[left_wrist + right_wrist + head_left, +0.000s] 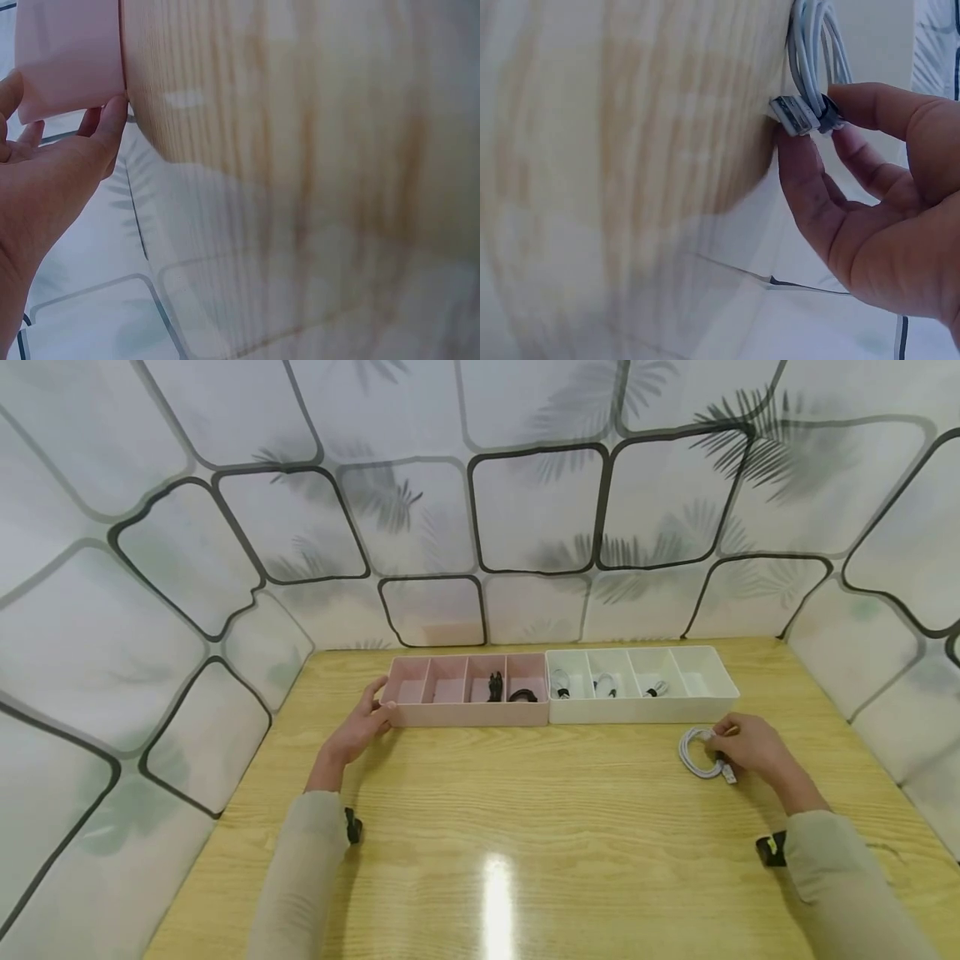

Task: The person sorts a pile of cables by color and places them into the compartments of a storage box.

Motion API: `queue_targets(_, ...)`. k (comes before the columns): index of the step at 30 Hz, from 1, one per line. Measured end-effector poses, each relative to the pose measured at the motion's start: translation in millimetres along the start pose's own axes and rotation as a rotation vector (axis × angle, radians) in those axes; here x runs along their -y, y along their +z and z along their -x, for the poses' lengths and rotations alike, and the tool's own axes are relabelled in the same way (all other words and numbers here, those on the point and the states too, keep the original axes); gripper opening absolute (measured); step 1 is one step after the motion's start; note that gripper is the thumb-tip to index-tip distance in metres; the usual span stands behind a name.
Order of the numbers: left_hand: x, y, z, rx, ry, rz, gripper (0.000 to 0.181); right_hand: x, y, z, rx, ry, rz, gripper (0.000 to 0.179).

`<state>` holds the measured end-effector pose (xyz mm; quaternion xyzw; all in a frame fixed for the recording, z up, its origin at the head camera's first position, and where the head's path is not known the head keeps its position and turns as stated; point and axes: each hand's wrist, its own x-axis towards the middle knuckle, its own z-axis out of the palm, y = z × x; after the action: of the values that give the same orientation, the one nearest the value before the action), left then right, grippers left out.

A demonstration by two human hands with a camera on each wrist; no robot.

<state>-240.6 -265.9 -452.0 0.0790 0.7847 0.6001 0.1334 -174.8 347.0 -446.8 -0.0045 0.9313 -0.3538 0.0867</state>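
My right hand [750, 743] pinches a coiled white USB cable [694, 767] in front of the white box's right end. In the right wrist view, thumb and fingers are at the dark tie [829, 114] round the coil, beside the USB plug [795, 115]. My left hand [360, 728] holds the left end of the pink divided box [472, 716], thumb near the front corner and fingers at the end wall. In the left wrist view several fingertips [112, 114] touch that end of the box.
A white divided box [637, 712] stands end to end with the pink one, coiled white cables [604, 685] in three compartments. Dark cables [495, 687] lie in two pink compartments. Patterned curtain [540, 510] borders the wooden table [450, 810] at the back and sides.
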Motion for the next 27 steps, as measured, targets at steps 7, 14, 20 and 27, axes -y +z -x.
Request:
queue_targets(7, -0.9, 0.0, -0.1, -0.001, -0.008, 0.018, 0.066, -1.1, -3.5, 0.6, -0.032, 0.014, -0.118, 0.033)
queue_targets(14, -1.6, 0.8, 0.2, -0.007, -0.016, 0.013, 0.065, 0.3, -8.3, 0.7, -0.077, 0.005, -0.209, 0.041)
queue_targets(20, -0.7, 1.1, -0.1, -0.001, -0.016, 0.022, 0.063, 5.0, -15.9, -1.4, -0.150, -0.012, -0.272, 0.046)
queue_targets(27, -0.5, 0.6, -0.5, 0.003, -0.020, 0.023, 0.064, 3.3, -24.5, -4.0, -0.225, -0.029, -0.266, 0.048)
